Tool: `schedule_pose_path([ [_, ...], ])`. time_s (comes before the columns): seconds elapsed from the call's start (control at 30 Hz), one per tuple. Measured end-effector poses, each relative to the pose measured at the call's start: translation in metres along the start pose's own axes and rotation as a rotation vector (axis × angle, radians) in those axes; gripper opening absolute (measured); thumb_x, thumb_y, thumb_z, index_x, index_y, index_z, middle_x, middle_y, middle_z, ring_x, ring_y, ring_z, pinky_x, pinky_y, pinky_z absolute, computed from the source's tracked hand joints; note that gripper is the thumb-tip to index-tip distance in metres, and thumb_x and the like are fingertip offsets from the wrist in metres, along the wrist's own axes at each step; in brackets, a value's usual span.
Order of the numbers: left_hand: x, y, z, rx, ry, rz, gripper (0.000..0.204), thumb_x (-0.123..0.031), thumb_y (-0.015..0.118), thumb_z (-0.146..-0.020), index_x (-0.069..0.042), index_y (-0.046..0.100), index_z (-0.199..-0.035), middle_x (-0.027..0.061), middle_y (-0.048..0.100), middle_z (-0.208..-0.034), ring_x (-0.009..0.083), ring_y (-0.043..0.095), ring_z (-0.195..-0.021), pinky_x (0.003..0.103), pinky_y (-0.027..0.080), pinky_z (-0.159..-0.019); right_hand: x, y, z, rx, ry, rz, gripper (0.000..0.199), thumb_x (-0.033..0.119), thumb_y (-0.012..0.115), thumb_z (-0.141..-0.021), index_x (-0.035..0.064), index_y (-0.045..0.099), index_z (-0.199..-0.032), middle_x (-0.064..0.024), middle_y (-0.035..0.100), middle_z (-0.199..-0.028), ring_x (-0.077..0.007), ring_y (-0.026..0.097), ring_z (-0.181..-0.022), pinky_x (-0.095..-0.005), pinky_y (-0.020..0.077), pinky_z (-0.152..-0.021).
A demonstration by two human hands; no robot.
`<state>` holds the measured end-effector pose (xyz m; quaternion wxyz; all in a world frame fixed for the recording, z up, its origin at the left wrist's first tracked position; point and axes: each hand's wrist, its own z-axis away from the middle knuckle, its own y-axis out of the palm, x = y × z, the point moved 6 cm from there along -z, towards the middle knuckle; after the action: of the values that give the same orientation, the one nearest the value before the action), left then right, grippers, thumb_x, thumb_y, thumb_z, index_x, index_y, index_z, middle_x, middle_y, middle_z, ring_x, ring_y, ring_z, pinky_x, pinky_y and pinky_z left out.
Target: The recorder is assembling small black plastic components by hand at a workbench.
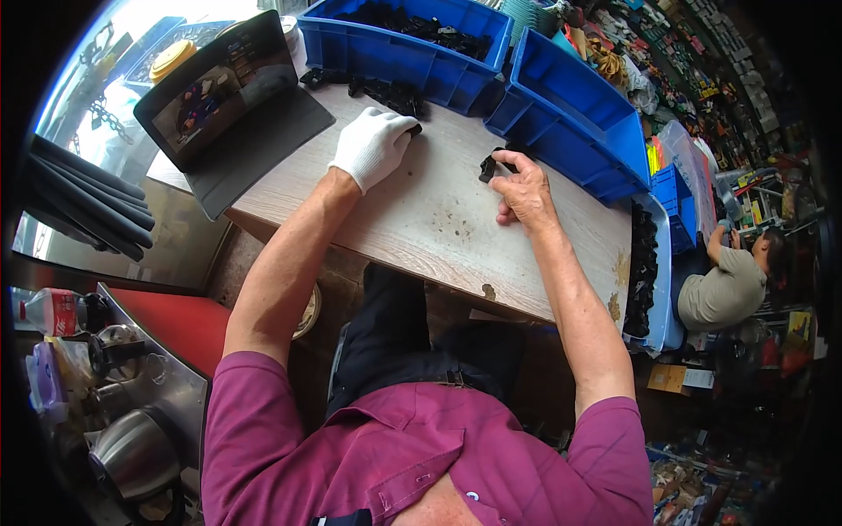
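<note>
My left hand (374, 147), in a white knitted glove, is closed over the tabletop with a small black part (414, 131) showing at its fingertips. My bare right hand (524, 188) pinches another small black part (488, 168) between thumb and forefinger, above the right half of the table. Both parts are too small to name by kind. Just beyond the left hand lies a pile of similar black parts (386, 94). The wooden table (421, 230) has dark stains and worn patches near its front edge.
At the back, a blue bin (395, 48) holds black parts; another blue bin (574, 123) stands right of it. Black parts fill a tray (643, 272) at the right edge. A tablet (219, 96) stands back left. A co-worker (724, 285) sits far right; a kettle (136, 451) is lower left.
</note>
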<state>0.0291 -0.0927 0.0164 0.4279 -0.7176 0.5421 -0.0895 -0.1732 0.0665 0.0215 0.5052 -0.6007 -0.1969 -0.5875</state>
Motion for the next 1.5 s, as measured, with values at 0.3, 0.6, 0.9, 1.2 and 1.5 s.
schedule_pose_path([
  [0.3, 0.003, -0.002, 0.0, 0.014, -0.034, -0.008, 0.021, -0.015, 0.066, -0.093, -0.011, 0.078, -0.111, 0.0104, 0.077, -0.109, 0.0341, 0.068, -0.097, 0.042, 0.058, -0.087, 0.008, 0.006, -0.008, -0.019, 0.008, 0.148, 0.042, 0.007, 0.069, -0.084, 0.0086, 0.068, -0.126, 0.0017, 0.052, -0.059, -0.0081, 0.049, -0.042, -0.0264, 0.0441, -0.035],
  [0.6, 0.006, 0.0, 0.004, 0.027, -0.046, -0.012, 0.025, -0.014, 0.066, -0.089, -0.015, 0.077, -0.111, 0.0082, 0.075, -0.108, 0.0329, 0.068, -0.1, 0.043, 0.057, -0.089, -0.005, 0.006, -0.006, -0.079, 0.147, 0.151, 0.031, 0.025, 0.076, -0.09, 0.0037, 0.071, -0.111, -0.0023, 0.054, -0.061, -0.0111, 0.049, -0.04, -0.0302, 0.0474, -0.036],
  [0.9, 0.007, 0.001, 0.003, -0.078, -0.03, 0.026, 0.019, -0.015, 0.067, -0.087, -0.015, 0.079, -0.102, 0.01, 0.075, -0.093, 0.033, 0.069, -0.093, 0.044, 0.059, -0.081, -0.003, 0.009, 0.001, -0.121, 0.164, 0.046, 0.037, 0.026, 0.08, -0.086, 0.0085, 0.068, -0.117, 0.002, 0.049, -0.053, -0.0105, 0.048, -0.038, -0.0297, 0.046, -0.034],
  [1.2, 0.004, -0.003, 0.003, -0.039, -0.042, 0.079, 0.023, -0.016, 0.067, -0.087, -0.015, 0.078, -0.107, 0.0116, 0.076, -0.097, 0.0342, 0.07, -0.094, 0.045, 0.058, -0.082, -0.005, 0.014, -0.003, -0.132, 0.072, 0.17, 0.04, 0.019, 0.081, -0.084, 0.0057, 0.067, -0.119, 0.0005, 0.056, -0.063, -0.0085, 0.045, -0.039, -0.0292, 0.0422, -0.032],
  [1.5, -0.062, 0.007, 0.009, 0.083, 0.097, 0.369, 0.022, -0.011, 0.064, -0.089, -0.009, 0.075, -0.108, 0.0162, 0.074, -0.098, 0.0383, 0.07, -0.093, 0.047, 0.056, -0.082, -0.004, 0.028, 0.019, 0.047, 0.072, 0.082, 0.034, 0.012, 0.077, -0.085, 0.0012, 0.067, -0.116, 0.0011, 0.054, -0.061, -0.0083, 0.046, -0.04, -0.0278, 0.0415, -0.033],
])
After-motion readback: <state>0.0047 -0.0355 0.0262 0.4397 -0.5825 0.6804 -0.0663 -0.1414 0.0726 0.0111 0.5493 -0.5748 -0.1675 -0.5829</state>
